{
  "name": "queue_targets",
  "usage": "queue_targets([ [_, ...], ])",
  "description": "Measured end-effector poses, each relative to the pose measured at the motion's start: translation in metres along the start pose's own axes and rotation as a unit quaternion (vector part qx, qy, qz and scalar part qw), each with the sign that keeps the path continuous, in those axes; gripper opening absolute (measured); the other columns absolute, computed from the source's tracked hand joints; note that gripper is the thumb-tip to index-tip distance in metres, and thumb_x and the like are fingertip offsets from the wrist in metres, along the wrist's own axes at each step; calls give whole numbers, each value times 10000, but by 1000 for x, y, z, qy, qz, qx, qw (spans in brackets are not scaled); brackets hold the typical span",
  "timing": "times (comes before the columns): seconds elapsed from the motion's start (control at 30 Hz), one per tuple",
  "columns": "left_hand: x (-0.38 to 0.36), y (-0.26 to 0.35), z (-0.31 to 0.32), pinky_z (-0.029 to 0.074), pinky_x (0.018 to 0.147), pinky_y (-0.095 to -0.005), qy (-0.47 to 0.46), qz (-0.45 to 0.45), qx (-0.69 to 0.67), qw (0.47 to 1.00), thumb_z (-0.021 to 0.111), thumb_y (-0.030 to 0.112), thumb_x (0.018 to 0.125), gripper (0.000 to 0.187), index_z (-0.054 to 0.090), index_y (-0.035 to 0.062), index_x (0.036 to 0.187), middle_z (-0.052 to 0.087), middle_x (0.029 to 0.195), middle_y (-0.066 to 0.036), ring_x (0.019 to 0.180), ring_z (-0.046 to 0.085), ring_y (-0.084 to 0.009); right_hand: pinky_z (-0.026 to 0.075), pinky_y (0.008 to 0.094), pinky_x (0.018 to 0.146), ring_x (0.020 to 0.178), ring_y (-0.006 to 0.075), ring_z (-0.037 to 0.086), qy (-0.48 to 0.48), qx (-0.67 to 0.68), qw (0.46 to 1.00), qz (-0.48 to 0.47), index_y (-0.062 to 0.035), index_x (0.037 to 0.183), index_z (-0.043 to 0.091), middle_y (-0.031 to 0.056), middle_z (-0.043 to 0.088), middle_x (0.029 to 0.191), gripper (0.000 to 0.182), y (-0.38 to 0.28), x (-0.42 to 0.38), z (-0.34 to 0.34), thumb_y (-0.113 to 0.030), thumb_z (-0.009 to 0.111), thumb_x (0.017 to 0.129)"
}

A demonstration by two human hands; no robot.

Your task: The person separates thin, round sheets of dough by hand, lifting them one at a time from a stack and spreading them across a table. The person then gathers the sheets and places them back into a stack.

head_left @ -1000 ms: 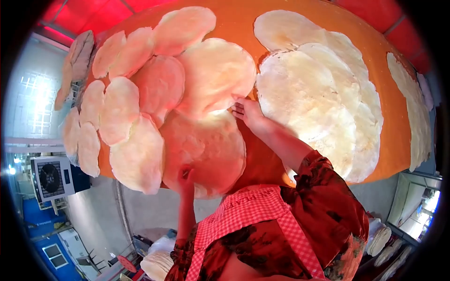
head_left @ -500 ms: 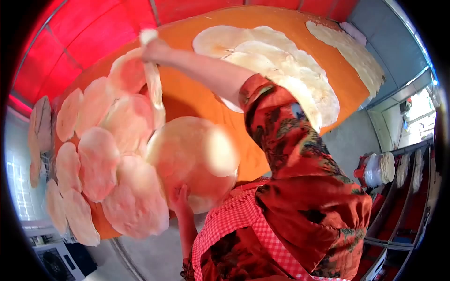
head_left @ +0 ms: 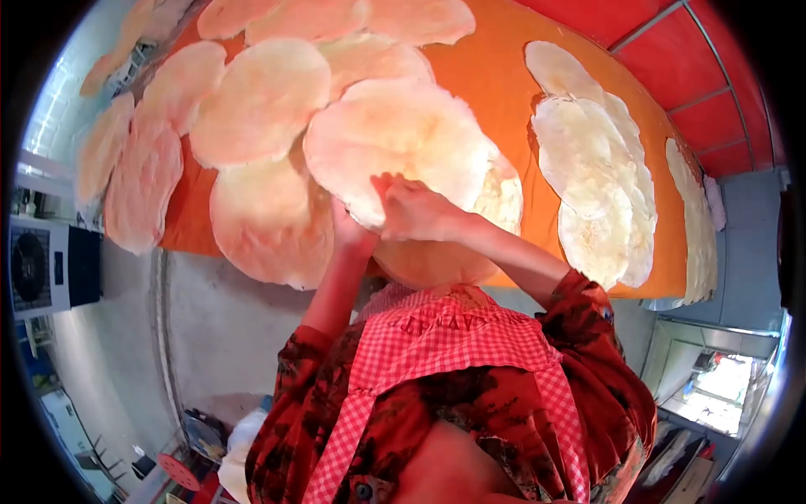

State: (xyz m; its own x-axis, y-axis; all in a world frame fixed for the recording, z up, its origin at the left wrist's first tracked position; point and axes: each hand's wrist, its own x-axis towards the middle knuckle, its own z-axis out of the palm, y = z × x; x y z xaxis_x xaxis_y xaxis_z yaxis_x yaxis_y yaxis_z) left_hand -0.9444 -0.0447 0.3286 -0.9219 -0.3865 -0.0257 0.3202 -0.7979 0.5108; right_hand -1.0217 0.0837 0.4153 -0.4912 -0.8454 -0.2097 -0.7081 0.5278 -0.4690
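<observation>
A large, round, thin flatbread [head_left: 395, 139] lies spread in front of me, its near edge at my hands. My left hand [head_left: 346, 225] is at this edge, fingers mostly hidden beneath the sheet, and it seems to grip it from below. With bent fingers over the same edge, my right hand [head_left: 413, 207] pinches the flatbread. Another flatbread [head_left: 441, 262] shows under my right forearm, partly covered. A further flatbread [head_left: 273, 223] lies left of my left hand and overhangs the table's near edge.
An orange-covered table [head_left: 483, 71] carries overlapping flatbreads [head_left: 260, 101] on the left and a stack of flatbreads [head_left: 592, 168] on the right. Red panels [head_left: 672, 67] stand behind it. A white appliance [head_left: 38, 265] stands at far left.
The view has swung left and down. My right hand has come back from the far side of the table to the near edge of a flatbread, beside my left hand.
</observation>
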Motion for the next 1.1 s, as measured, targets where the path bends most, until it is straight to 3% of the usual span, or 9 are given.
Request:
queue_targets([
  [0.07,-1,0,-1,323,1102,-438,-2,-7,-54,999,268,466,1012,590,338,48,1424,419,1435,-109,1316,400,-289,359,415,1077,1299,364,409,79,49,995,-24,-58,1294,454,167,390,1436,681,20,1,16,-358,746,757],
  [0.2,2,7,-1,282,1119,-445,-23,-79,-160,984,264,510,1004,629,305,71,1452,378,1468,-106,1337,372,-290,343,386,1102,1334,319,396,63,140,988,-25,-43,1274,486,146,417,1443,513,30,-1,9,-294,672,866],
  [0.33,0,14,7,284,1114,-458,-19,-90,-190,977,265,570,984,687,292,74,1459,353,1486,-108,1349,355,-286,446,372,1011,1252,327,493,132,116,983,-58,-45,1205,548,144,483,1388,344,25,-1,6,-188,619,901],
  [0.43,-3,22,11,290,1110,-466,-39,-103,-242,964,301,532,987,653,296,77,1455,373,1472,-111,1339,370,-284,522,391,841,1047,332,609,236,7,958,-160,-26,1071,598,174,628,1130,269,15,11,16,-218,610,883],
  [0.47,-5,24,9,292,1108,-468,-52,-108,-259,959,319,504,991,627,299,79,1452,384,1465,-113,1334,378,-283,523,399,792,978,341,619,228,23,965,-128,-25,1028,595,177,635,1061,228,14,11,17,-196,608,878],
  [0.67,-13,16,-24,379,1044,-449,5,-138,-135,981,406,141,905,479,375,63,1377,495,1355,-127,1227,499,-284,508,429,633,734,379,622,287,90,952,-55,-25,906,572,191,620,809,95,16,14,5,-108,596,868],
  [0.87,-9,9,-25,407,999,-475,20,-117,5,993,422,191,917,453,405,28,1339,536,1301,-126,1180,524,-282,509,417,646,741,370,627,297,97,949,-50,-13,928,568,200,622,814,92,18,17,14,-52,588,847],
  [0.97,-13,20,-5,389,1024,-480,19,-138,-137,981,425,212,927,471,387,22,1356,522,1324,-133,1217,505,-292,505,416,636,738,371,626,296,103,948,-52,-8,919,563,200,618,805,82,22,16,13,-46,585,850],
  [1.1,-12,15,-2,449,948,-445,75,-121,-85,986,428,231,938,425,435,-17,1283,564,1247,-154,1102,571,-289,485,405,616,697,368,608,292,148,945,-21,-3,880,554,206,599,753,55,24,15,7,-54,575,878],
])
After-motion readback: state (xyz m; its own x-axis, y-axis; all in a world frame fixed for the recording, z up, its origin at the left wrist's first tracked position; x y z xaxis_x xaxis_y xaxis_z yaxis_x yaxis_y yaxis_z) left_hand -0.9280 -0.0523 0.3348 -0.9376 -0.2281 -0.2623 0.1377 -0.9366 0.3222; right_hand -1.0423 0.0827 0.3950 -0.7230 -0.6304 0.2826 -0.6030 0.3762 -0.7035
